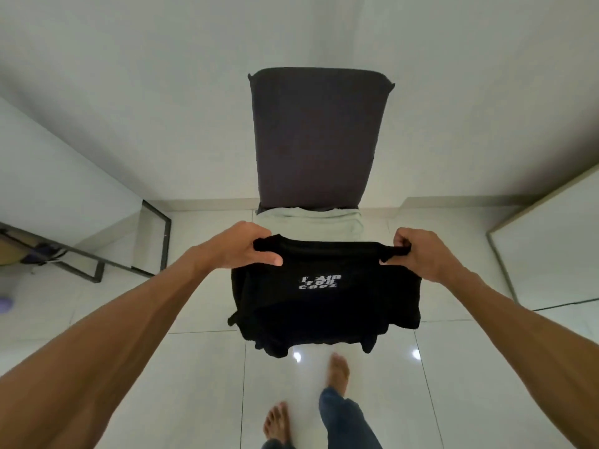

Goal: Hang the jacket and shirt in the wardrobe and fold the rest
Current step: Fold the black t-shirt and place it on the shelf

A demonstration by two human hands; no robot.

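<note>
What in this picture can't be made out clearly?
Only one view, from the head:
- Print on the black T-shirt: too blurred to read.
- Seat of the chair: covered by the pale green cloth and by the T-shirt that the left hand and right hand hold up.
- Bundle under the table: dark and cut by the left edge.
- Purple thing: cut by the left edge.

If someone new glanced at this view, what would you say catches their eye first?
The black T-shirt with white lettering stands out, held up at centre by the left hand and the right hand gripping its shoulders. Behind it stands a chair with a dark grey back, a pale green cloth on its seat.
</note>
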